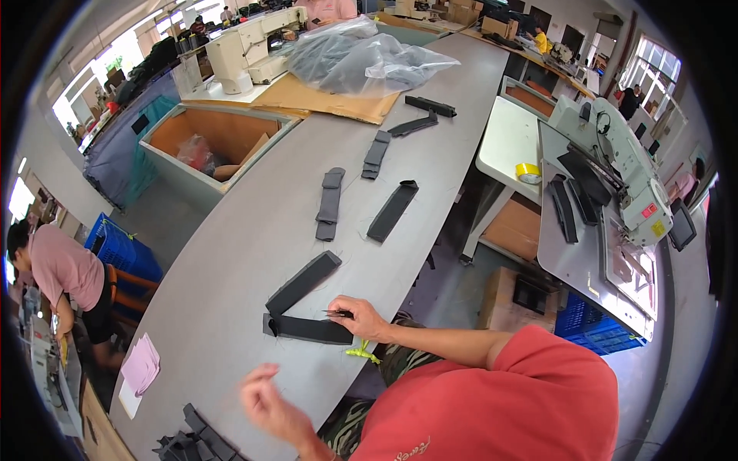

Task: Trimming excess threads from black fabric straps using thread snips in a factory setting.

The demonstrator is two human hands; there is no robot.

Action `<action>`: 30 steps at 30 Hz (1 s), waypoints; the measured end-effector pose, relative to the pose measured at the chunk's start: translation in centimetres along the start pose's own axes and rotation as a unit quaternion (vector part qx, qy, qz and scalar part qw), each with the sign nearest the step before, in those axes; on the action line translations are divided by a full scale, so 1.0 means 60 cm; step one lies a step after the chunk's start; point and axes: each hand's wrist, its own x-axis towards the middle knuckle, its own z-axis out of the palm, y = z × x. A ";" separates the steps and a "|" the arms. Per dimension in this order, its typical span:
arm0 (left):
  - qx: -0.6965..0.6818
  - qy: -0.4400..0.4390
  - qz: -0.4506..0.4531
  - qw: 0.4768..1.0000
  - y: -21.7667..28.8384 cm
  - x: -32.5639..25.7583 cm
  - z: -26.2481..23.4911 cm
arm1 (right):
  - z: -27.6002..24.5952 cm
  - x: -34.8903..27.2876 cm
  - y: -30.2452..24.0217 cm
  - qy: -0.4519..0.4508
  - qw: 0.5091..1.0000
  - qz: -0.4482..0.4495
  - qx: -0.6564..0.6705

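Note:
My right hand (364, 320) is closed on a small dark pointed tool that looks like thread snips (339, 313). It rests over the right end of a black fabric strip (307, 329) lying crosswise on the grey table (254, 253). A second black strip (304, 283) lies slantwise just beyond, its near end by the first one's left end. My left hand (269, 403) is above the table nearer to me, blurred, fingers loosely bent and apart, with nothing visible in it. A bright yellow-green ribbon (364, 353) lies at the table edge beside my right wrist.
Farther up the table lie several dark strips (392, 210) and a clear plastic bag (361, 61) on cardboard. A pile of dark pieces (196, 438) and pink paper slips (141, 364) are at the near left. Sewing machines (615, 169) stand right and far; a person in pink (69, 269) bends at left.

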 end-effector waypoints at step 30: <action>-0.210 -0.085 -0.377 0.898 -0.145 -0.118 0.039 | -0.016 -0.054 -0.075 -0.225 0.864 0.270 0.362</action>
